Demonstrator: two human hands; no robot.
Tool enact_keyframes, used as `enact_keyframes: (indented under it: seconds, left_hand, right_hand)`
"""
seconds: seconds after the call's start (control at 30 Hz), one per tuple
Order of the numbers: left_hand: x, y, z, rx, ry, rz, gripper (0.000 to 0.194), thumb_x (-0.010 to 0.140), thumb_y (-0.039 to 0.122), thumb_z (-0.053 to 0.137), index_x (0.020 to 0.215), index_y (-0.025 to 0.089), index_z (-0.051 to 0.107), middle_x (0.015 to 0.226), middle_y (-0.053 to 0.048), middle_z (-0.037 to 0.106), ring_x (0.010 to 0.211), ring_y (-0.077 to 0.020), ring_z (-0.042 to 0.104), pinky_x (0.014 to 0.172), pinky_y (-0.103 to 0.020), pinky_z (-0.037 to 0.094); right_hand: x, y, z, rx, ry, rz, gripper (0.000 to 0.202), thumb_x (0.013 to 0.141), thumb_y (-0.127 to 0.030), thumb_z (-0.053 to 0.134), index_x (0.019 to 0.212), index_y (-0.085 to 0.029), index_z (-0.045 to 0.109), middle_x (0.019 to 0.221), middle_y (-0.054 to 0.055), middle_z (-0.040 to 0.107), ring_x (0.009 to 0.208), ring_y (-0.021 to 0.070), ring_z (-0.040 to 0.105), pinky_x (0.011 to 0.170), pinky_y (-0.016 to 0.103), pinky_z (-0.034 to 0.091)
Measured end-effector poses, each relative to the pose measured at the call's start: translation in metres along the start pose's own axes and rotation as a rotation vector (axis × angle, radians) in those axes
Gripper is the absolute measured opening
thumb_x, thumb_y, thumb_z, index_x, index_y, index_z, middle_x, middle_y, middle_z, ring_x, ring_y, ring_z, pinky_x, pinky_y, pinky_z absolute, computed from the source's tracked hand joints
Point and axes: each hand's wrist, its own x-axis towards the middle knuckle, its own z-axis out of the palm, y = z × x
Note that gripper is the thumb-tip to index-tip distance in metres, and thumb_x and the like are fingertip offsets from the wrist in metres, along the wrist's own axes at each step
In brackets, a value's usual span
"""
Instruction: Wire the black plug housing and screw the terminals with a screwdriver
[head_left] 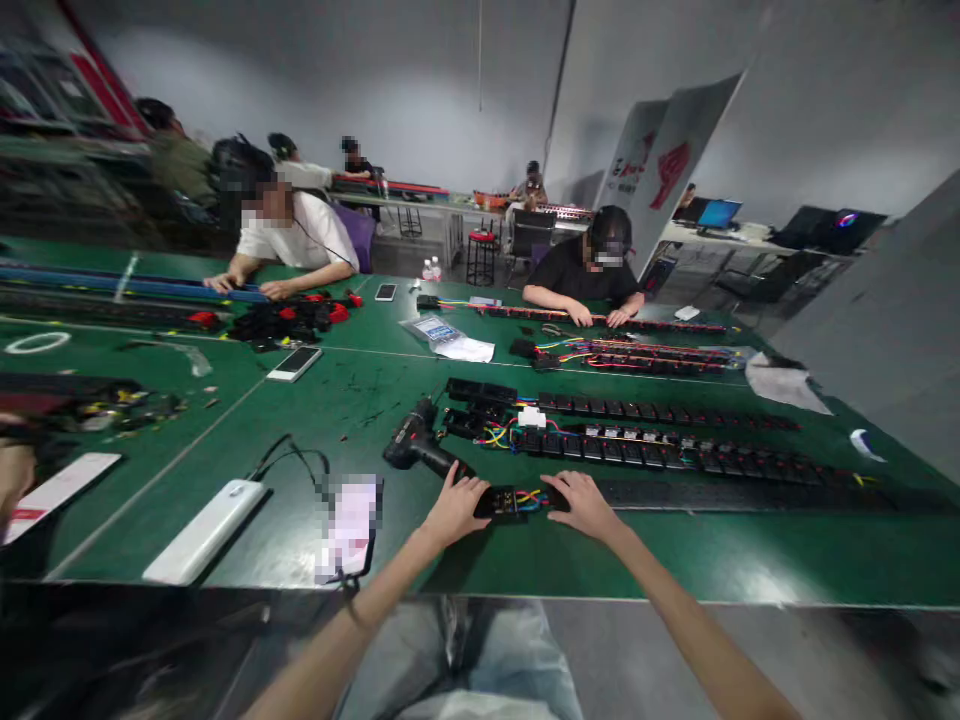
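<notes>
My left hand point(456, 508) is closed on the black end block point(504, 502) of a long black strip, near the table's front edge. Coloured wires point(532, 498) run between that block and the long black strip point(675, 495). My right hand point(583, 505) grips the strip's near end, just right of the wires. A black power drill point(416, 440) lies beyond my left hand. Behind my hands lie more black strips point(637, 450) with wired ends, and a small white piece point(532, 417) rests on one of them.
On the green table point(360, 400) are a white power bank point(206, 530), a lit phone point(351, 525), another phone point(295, 364) and a plastic bag point(450, 340). Two people point(300, 235) point(589, 265) work across the table; a hand point(15, 465) shows at the left edge.
</notes>
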Motion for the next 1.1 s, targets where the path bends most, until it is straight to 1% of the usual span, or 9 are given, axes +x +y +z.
enact_keyframes:
  seconds: [0.13, 0.27, 0.5, 0.57, 0.63, 0.73, 0.83, 1.0, 1.1]
  left_hand:
    - [-0.009, 0.002, -0.004, 0.004, -0.036, 0.083, 0.055, 0.068, 0.046, 0.069, 0.114, 0.021, 0.052, 0.097, -0.004, 0.062, 0.096, -0.0233, 0.057, 0.111, -0.054, 0.0]
    - [0.001, 0.007, -0.005, 0.052, 0.003, 0.053, 0.059, 0.072, 0.04, 0.067, 0.123, 0.021, 0.046, 0.108, -0.007, 0.059, 0.106, -0.0254, 0.051, 0.111, -0.055, 0.004]
    - [0.034, -0.002, -0.004, 0.071, -0.025, 0.021, 0.064, 0.072, 0.039, 0.067, 0.128, 0.02, 0.042, 0.118, -0.011, 0.052, 0.113, -0.0286, 0.043, 0.103, -0.05, 0.028]
    - [0.043, -0.011, -0.009, 0.035, -0.044, 0.06, 0.058, 0.073, 0.049, 0.064, 0.121, 0.022, 0.048, 0.119, -0.01, 0.05, 0.113, -0.029, 0.042, 0.096, -0.046, 0.037]
    - [0.057, -0.022, -0.015, 0.01, -0.03, 0.052, 0.047, 0.079, 0.053, 0.054, 0.115, 0.023, 0.052, 0.119, -0.01, 0.048, 0.114, -0.028, 0.041, 0.092, -0.043, 0.041]
    - [0.09, -0.043, -0.022, 0.028, 0.013, -0.082, 0.033, 0.088, 0.035, 0.043, 0.118, 0.023, 0.049, 0.122, -0.009, 0.046, 0.117, -0.0252, 0.039, 0.094, -0.041, 0.04]
    - [0.128, -0.07, -0.024, 0.056, -0.041, -0.217, 0.041, 0.085, 0.021, 0.042, 0.126, 0.022, 0.041, 0.131, -0.011, 0.041, 0.125, -0.0275, 0.032, 0.096, -0.047, 0.038]
    - [0.171, -0.115, -0.021, 0.034, -0.154, -0.232, 0.044, 0.076, 0.026, 0.055, 0.118, 0.018, 0.05, 0.134, -0.012, 0.04, 0.125, -0.0301, 0.035, 0.1, -0.047, 0.035]
    - [0.185, -0.129, -0.02, 0.014, -0.222, -0.215, 0.048, 0.069, 0.031, 0.063, 0.114, 0.017, 0.054, 0.127, -0.011, 0.046, 0.118, -0.0281, 0.046, 0.101, -0.042, 0.035]
  right_hand:
    - [-0.019, -0.005, 0.011, -0.014, 0.0, -0.018, 0.058, 0.078, -0.038, 0.064, 0.131, -0.031, 0.041, 0.106, 0.006, 0.056, 0.098, 0.0246, 0.051, 0.086, 0.038, 0.039]
    - [-0.021, 0.004, 0.01, -0.024, 0.047, -0.034, 0.063, 0.077, -0.038, 0.066, 0.133, -0.029, 0.039, 0.112, 0.007, 0.055, 0.104, 0.0258, 0.049, 0.088, 0.04, 0.039]
    - [-0.004, 0.028, 0.002, 0.041, 0.122, 0.017, 0.057, 0.076, -0.045, 0.065, 0.127, -0.026, 0.047, 0.124, 0.009, 0.051, 0.115, 0.0275, 0.045, 0.092, 0.043, 0.039]
    - [0.006, 0.046, -0.009, -0.001, 0.092, 0.086, 0.045, 0.084, -0.042, 0.055, 0.125, -0.027, 0.048, 0.128, 0.007, 0.049, 0.12, 0.0249, 0.043, 0.096, 0.041, 0.038]
    - [0.022, 0.074, -0.025, -0.126, 0.048, 0.27, 0.036, 0.09, -0.033, 0.044, 0.126, -0.026, 0.048, 0.134, 0.007, 0.045, 0.125, 0.0226, 0.038, 0.101, 0.039, 0.034]
    - [0.049, 0.125, -0.048, -0.189, -0.009, 0.397, 0.044, 0.088, -0.018, 0.045, 0.131, -0.013, 0.042, 0.139, 0.018, 0.038, 0.129, 0.031, 0.033, 0.101, 0.048, 0.032]
    - [0.069, 0.165, -0.061, -0.202, -0.171, 0.422, 0.043, 0.083, -0.014, 0.055, 0.126, -0.016, 0.049, 0.125, 0.017, 0.052, 0.116, 0.0304, 0.048, 0.093, 0.047, 0.041]
    - [0.085, 0.191, -0.059, -0.227, -0.386, 0.392, 0.03, 0.09, -0.033, 0.051, 0.116, -0.018, 0.053, 0.118, 0.008, 0.055, 0.098, 0.0192, 0.058, 0.083, 0.04, 0.05]
    - [0.092, 0.198, -0.059, -0.243, -0.463, 0.365, 0.034, 0.081, -0.027, 0.064, 0.113, -0.017, 0.056, 0.111, 0.009, 0.059, 0.098, 0.0214, 0.058, 0.081, 0.037, 0.049]
